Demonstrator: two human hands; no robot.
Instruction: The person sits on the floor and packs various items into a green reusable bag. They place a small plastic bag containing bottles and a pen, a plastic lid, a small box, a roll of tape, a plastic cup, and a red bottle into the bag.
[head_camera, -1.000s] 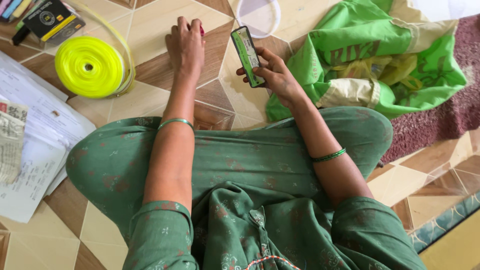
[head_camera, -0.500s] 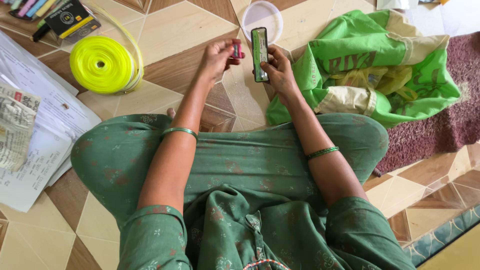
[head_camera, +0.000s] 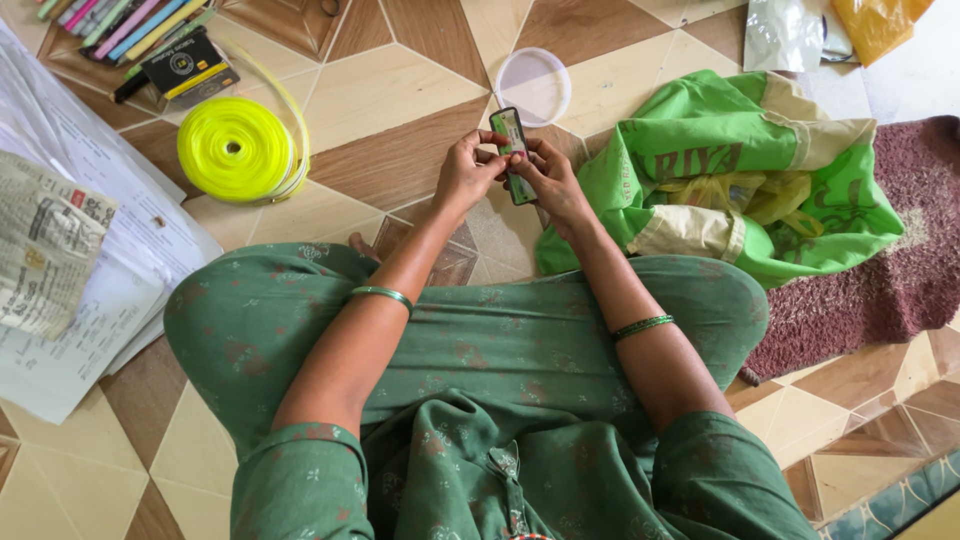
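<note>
A: Both hands are up in front of the knees, and between them is a narrow green and white packet (head_camera: 513, 150), upright and tilted a little.

B: The right hand (head_camera: 553, 183) has a firm grip on its lower half, fingers wrapped behind, thumb across the front.

A: And the left hand (head_camera: 468, 172) pinches at the packet's left edge near the top. That grip is narrow, fingertips right on the card. Whether it also holds something small, one cannot tell.

B: The packet hangs above the tiled floor (head_camera: 380, 100), not resting on it.

A: Just past the hands lies a round white lid (head_camera: 533, 86). To the right, a crumpled green bag (head_camera: 740, 170) sits touching the person's knee.

B: Off to the left, a bright yellow spool (head_camera: 237, 148), with papers (head_camera: 70, 250) beside it and pens (head_camera: 120, 25) at the top corner.
</note>
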